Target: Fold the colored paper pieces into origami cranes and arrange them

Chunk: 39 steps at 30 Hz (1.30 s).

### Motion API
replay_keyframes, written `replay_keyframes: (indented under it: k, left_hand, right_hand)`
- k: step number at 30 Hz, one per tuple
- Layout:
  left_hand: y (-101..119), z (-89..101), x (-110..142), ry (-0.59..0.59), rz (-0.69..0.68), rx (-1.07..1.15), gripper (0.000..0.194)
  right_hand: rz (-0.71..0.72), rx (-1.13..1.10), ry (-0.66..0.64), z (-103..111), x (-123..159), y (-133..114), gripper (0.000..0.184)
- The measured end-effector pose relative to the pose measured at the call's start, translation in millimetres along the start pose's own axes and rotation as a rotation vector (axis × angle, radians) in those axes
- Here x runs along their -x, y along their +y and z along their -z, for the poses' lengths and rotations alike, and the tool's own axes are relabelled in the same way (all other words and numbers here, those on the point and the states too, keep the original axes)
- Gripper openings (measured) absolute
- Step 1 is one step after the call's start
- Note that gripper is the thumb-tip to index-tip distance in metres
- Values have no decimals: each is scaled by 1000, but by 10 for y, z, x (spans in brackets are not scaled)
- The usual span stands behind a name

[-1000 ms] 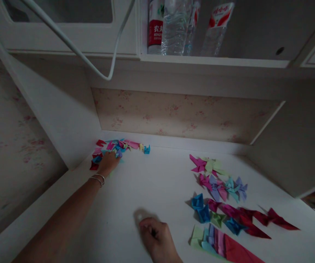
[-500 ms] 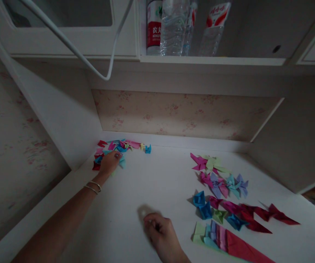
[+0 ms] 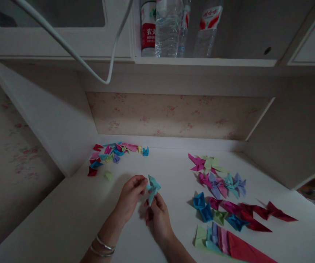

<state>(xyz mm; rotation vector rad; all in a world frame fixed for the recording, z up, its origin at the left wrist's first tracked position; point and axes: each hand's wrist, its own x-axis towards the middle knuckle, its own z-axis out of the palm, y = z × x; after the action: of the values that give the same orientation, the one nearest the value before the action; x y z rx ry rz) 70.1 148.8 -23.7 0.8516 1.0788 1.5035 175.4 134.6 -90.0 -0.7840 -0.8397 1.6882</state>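
Between my two hands is a light teal origami pinwheel (image 3: 153, 188), raised over the white desk (image 3: 135, 233). My left hand (image 3: 131, 193), with two silver bangles at the wrist, pinches its left edge between thumb and fingers. From below, my right hand (image 3: 158, 217) grips its lower point, the other fingers curled in. To the left lies a loose pile of folded paper pieces (image 3: 116, 151) in pink, red, blue and purple, with one pale green piece (image 3: 108, 175) apart from it.
On the right, folded papers stand in rows: a magenta piece (image 3: 197, 162), a purple pinwheel (image 3: 240, 183), blue boats (image 3: 202, 206), red pointed pieces (image 3: 280, 212) and overlapping flat strips (image 3: 236, 244). A white cable (image 3: 91, 69) hangs in front of the cabinet shelf holding plastic bottles (image 3: 169, 29).
My left hand has come back from the pile at the left with the teal pinwheel. My right hand has risen slightly and now grips it too. The view has shifted a little.
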Motion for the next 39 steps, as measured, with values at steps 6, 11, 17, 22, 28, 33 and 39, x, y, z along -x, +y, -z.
replay_keyframes:
  k: [6,11,17,22,28,33,39]
  left_hand:
    - [-247,91,-14,66,-42,-168,28]
    - [-291,124,-17,70,-47,-231,29]
    - [-308,85,10,114,-25,-190,33]
    - [-346,61,27,60,-31,-141,40]
    - [-357,47,60,36,-17,-206,42]
    - [-398,52,51,-5,-19,-241,43]
    - [-406,23,46,-154,-20,-242,28]
  right_hand:
    - [-46,-287,29,93,21,-186,55]
    - [-37,-141,29,120,-5,-211,55]
    - [-8,-159,-20,125,22,-192,33]
    - [-9,-289,93,122,-2,-217,23]
    - [-30,-318,194,142,-21,-293,18]
    - [-30,-407,210,167,-33,-356,16]
    - [-79,-497,221,204,-29,-404,18]
